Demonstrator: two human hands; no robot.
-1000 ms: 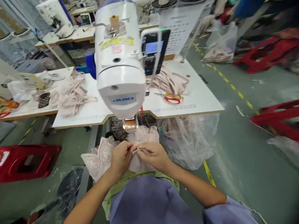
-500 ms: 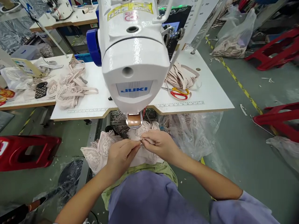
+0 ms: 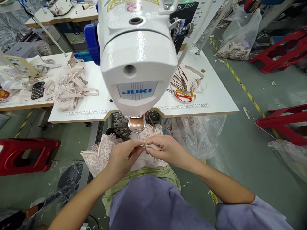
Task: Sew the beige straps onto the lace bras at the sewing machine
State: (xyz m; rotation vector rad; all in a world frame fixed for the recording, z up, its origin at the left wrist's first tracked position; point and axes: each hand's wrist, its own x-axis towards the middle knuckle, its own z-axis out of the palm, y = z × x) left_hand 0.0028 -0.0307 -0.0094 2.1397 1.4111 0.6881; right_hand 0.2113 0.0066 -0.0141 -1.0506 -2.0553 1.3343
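My left hand [image 3: 121, 158] and my right hand [image 3: 168, 150] meet just below the head of a white Juki sewing machine [image 3: 136, 60]. Both pinch a thin pale strap [image 3: 149, 146] that lies over a pink lace garment [image 3: 103, 153] in my lap. The fingertips of the two hands almost touch. The lace spreads out to the left of my left hand and up under the machine's metal foot guard [image 3: 136, 124].
On the white sewing table [image 3: 216, 95] lie red-and-yellow scissors [image 3: 183, 95] and a pile of pale straps [image 3: 185, 76]. More lace pieces [image 3: 68, 88] sit to the left. Red plastic stools [image 3: 26, 155] flank me, and a clear plastic bag [image 3: 196, 134] hangs at right.
The view has shifted closer to the machine. My hands have stayed together on the strap, with the fingers drawn into a tighter pinch.
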